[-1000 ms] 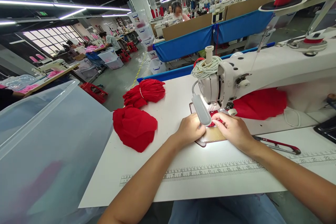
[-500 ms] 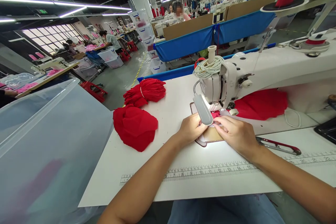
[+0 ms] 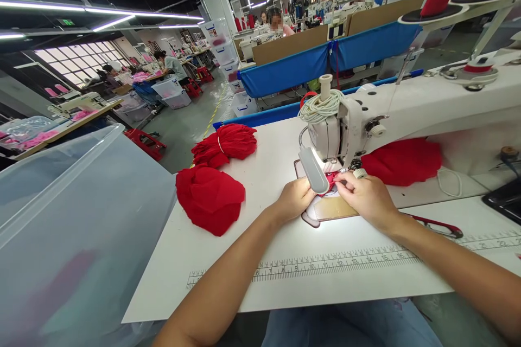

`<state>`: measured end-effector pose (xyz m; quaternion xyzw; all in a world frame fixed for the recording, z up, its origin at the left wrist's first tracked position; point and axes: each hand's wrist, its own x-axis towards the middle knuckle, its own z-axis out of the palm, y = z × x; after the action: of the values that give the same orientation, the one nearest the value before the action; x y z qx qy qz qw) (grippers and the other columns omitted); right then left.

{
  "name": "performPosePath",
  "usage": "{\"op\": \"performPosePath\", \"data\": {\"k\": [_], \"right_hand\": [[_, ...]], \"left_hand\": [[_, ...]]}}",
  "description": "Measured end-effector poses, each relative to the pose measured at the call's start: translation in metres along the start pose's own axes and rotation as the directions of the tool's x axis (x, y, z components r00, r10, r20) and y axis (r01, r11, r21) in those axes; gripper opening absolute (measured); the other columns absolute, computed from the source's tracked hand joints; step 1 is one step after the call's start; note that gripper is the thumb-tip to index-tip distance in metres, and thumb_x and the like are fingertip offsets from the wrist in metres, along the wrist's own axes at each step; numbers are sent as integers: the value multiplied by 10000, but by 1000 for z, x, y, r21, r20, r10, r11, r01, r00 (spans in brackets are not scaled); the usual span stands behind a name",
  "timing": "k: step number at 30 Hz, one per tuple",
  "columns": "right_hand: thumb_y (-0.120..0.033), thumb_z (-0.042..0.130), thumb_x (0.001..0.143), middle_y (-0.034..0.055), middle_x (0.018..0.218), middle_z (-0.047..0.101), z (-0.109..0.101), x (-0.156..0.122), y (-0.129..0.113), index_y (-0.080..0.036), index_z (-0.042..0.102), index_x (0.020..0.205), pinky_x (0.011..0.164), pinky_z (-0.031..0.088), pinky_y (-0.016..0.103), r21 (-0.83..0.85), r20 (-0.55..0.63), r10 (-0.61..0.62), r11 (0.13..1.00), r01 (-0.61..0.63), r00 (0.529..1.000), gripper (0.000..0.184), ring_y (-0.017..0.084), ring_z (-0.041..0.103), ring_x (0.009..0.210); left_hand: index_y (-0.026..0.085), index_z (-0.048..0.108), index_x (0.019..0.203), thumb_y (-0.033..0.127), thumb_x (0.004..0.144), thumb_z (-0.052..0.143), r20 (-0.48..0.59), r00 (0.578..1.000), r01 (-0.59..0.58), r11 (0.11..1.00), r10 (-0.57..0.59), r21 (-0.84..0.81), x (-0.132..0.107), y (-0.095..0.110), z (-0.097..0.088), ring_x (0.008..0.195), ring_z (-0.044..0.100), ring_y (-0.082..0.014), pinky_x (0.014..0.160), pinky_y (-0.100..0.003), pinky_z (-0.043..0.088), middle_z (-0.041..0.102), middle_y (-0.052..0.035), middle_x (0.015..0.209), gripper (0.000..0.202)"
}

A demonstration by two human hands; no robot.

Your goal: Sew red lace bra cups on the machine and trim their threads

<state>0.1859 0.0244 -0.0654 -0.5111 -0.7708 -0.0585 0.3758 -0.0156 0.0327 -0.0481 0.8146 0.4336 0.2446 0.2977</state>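
A small piece of red fabric (image 3: 332, 180) lies beneath the needle area of a white sewing machine (image 3: 328, 135). My right hand (image 3: 368, 199) pinches its right edge between thumb and fingers. On the other side, my left hand (image 3: 296, 198) is closed at the fabric's left end; its fingertips are partly hidden behind the grey lamp (image 3: 314, 169). Under both hands sits the lit machine plate (image 3: 334, 208). More red fabric (image 3: 401, 161) lies under the machine arm, right of the needle area.
To the left on the table (image 3: 183, 301) lie a tied red fabric bundle (image 3: 238, 143) and a red fabric pile (image 3: 209, 200). Red-handled thread snips (image 3: 442, 226) rest beyond my right wrist. A printed ruler (image 3: 325, 265) runs along the front. A translucent bin (image 3: 89, 217) stands at left.
My right hand has shifted slightly, its fingers drawn into a tighter pinch. More of the red fabric shows between my hands. My left hand has barely moved.
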Motion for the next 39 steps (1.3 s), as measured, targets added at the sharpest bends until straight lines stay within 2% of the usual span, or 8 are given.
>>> {"op": "performPosePath", "data": {"k": [8, 15, 19, 21, 24, 29, 35, 39], "right_hand": [[-169, 450, 914, 13, 550, 620, -16, -2, 2, -211, 686, 722, 422, 222, 286, -121, 4, -227, 967, 226, 974, 307, 143, 468, 443], [-178, 475, 974, 73, 1094, 738, -32, 1, 0, -188, 672, 1078, 591, 428, 248, -6, 63, -503, 863, 504, 862, 223, 126, 646, 713], [-267, 475, 981, 51, 879, 725, -26, 12, 4, -188, 677, 1001, 454, 312, 269, 96, 225, -521, 853, 514, 823, 218, 131, 587, 584], [-264, 469, 975, 17, 766, 682, -22, 15, 8, -214, 692, 928, 436, 276, 264, 113, 259, -507, 861, 496, 822, 233, 119, 550, 536], [-212, 450, 958, 8, 844, 693, -18, 12, 12, -243, 699, 884, 462, 302, 240, 157, 254, -507, 862, 482, 824, 262, 102, 558, 569], [-157, 456, 898, 19, 817, 703, -10, 4, 17, -239, 682, 888, 527, 357, 243, 252, 216, -424, 894, 370, 880, 240, 126, 573, 607], [-163, 483, 852, -42, 519, 545, -5, 5, 18, -224, 656, 877, 475, 335, 246, 228, 174, -289, 942, 247, 941, 185, 121, 450, 435], [-182, 478, 848, -36, 538, 562, -4, 8, 17, -222, 633, 855, 510, 389, 247, 237, 140, -245, 949, 208, 959, 160, 127, 470, 448]], "left_hand": [[191, 609, 889, 272, 979, 431, 128, 983, -153, 977, 134, 149, -2, 10, -13, 873, 590, -198, 817, -304, 467, 649, -41, 931, 215], [207, 676, 963, 288, 1024, 380, 141, 901, -432, 822, 410, 372, -2, 0, -10, 907, 609, -174, 784, -269, 474, 681, -47, 964, 313], [201, 710, 924, 290, 1027, 378, 106, 860, -488, 743, 499, 458, -3, -5, -9, 854, 611, -166, 730, -277, 467, 694, -57, 934, 359], [209, 717, 937, 294, 1028, 381, 98, 862, -479, 736, 498, 478, -4, -6, -9, 869, 612, -168, 742, -287, 470, 690, -66, 959, 359], [204, 713, 954, 320, 1025, 385, 79, 868, -462, 739, 490, 491, -4, -5, -9, 922, 601, -190, 782, -319, 484, 665, -95, 982, 355], [168, 672, 917, 272, 1025, 357, 118, 879, -466, 776, 463, 425, -3, 1, -11, 878, 586, -185, 790, -324, 499, 649, -95, 944, 349], [187, 607, 920, 218, 980, 403, 1, 979, -196, 947, 203, 254, 1, 3, -7, 942, 609, -198, 879, -330, 511, 656, -75, 980, 215], [204, 589, 871, 218, 889, 506, -196, 979, -30, 990, 57, 137, 6, 10, 4, 815, 599, -185, 765, -304, 516, 639, -35, 861, 85]]}}
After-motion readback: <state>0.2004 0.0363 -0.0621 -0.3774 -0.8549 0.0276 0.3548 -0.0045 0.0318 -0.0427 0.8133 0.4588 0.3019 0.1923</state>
